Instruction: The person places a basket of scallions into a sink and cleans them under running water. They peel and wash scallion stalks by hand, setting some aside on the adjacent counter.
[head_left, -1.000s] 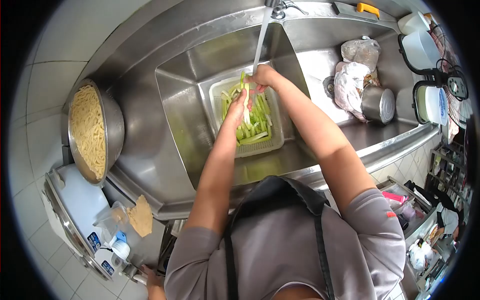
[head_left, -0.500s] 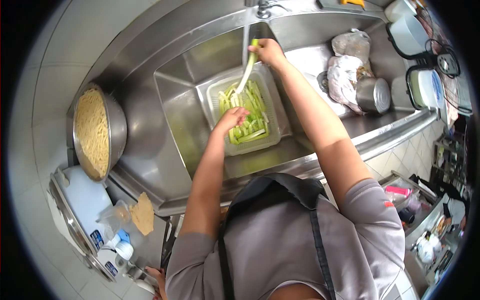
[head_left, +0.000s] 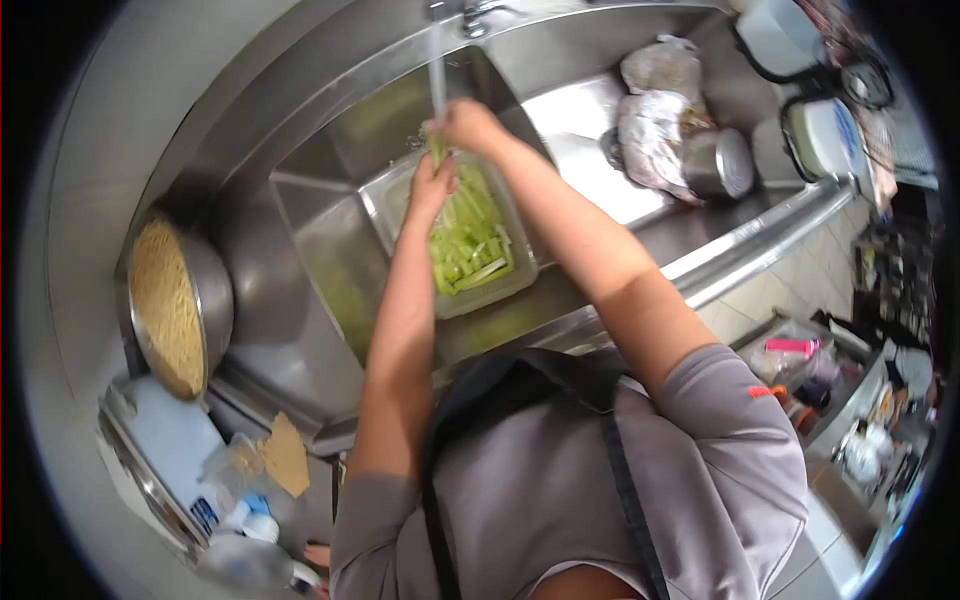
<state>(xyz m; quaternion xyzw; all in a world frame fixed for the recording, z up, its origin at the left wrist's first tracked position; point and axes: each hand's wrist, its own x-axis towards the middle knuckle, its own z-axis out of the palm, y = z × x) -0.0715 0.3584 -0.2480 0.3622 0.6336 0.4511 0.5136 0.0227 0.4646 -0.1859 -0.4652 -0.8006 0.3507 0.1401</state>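
Note:
Under the stream of water [head_left: 437, 75] from the faucet, both my hands hold a green celery stalk [head_left: 437, 150]. My left hand [head_left: 430, 187] is closed on its lower part, above the basket's far left side. Fingers bent round the upper end, my right hand [head_left: 468, 126] is closed beside the falling water. Below them a pale perforated basket [head_left: 485, 297] stands in the left sink basin, with several cut celery stalks [head_left: 462, 235] lying in it. The image is slightly blurred at the hands.
A metal bowl of noodles [head_left: 165, 305] stands left of the sink. The right basin holds plastic bags [head_left: 655, 135] and a metal pot [head_left: 720, 163]. White containers [head_left: 825, 140] stand at the right. Another person's hand [head_left: 317, 553] shows at the lower left.
My right hand has come down toward my left, and my left hand has risen from over the basket and closed on the stalk. The whole view has shifted and tilted.

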